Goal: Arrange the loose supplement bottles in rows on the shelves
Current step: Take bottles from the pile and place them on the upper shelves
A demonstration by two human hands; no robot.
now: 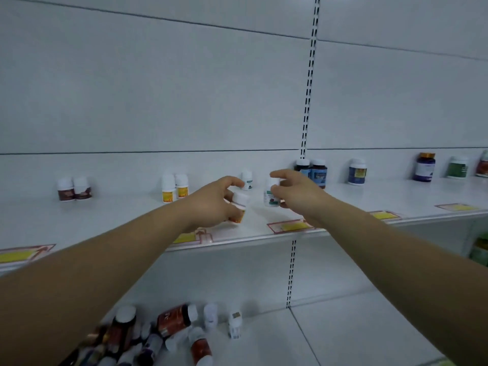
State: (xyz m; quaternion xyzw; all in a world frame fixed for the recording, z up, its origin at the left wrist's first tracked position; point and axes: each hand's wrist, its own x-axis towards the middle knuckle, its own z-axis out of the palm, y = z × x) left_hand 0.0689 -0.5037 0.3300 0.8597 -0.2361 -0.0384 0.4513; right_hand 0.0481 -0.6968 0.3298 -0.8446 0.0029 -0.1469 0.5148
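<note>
White shelving is filling the view, its upper shelf [343, 196] carrying bottles standing along the back: a brown pair [74, 188], a yellow pair [174, 187] and a blue pair [313, 171]. The left hand [211, 202] is gripping an orange bottle [239, 204], tilted, low over the shelf's front half, fingers [232, 180] curled round it. The right hand [295, 191] is pinching a green bottle [272, 195] upright between thumb and fingers [277, 174], just beside the orange one. A small bottle [247, 180] is standing behind, between the hands. On the lower shelf [343, 334], a heap [169, 328] of loose bottles is lying at the left.
</note>
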